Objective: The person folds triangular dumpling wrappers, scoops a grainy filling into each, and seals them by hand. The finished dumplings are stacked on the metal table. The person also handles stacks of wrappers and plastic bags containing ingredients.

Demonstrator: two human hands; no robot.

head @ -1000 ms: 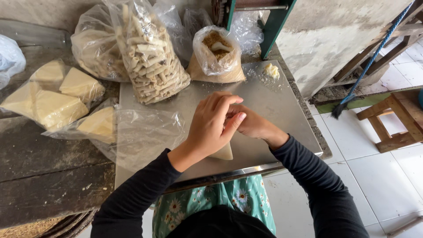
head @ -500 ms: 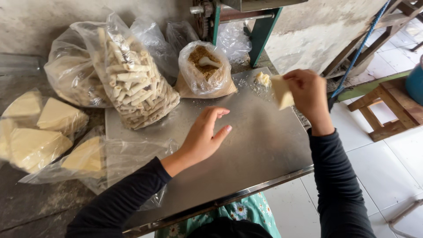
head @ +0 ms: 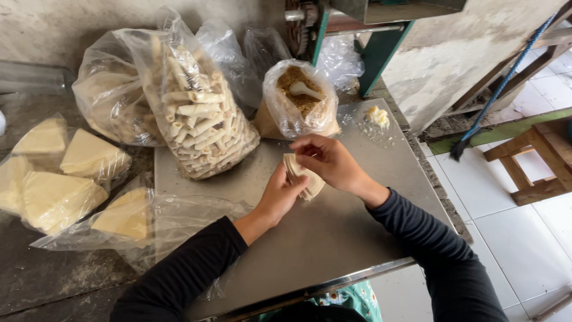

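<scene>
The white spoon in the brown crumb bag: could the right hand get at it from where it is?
Probably yes. The right hand sits just below the bag of brown crumbs, whose top is open, and the white spoon lies exposed inside. However, that hand's fingers are pinching the folded wrapper.

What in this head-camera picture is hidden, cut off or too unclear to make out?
Head view only:
- Pale wrapper stack: partly covered by left hand and right hand.
- Green machine: cut off by the top edge.
- Spoon: bowl buried in brown filling.
</scene>
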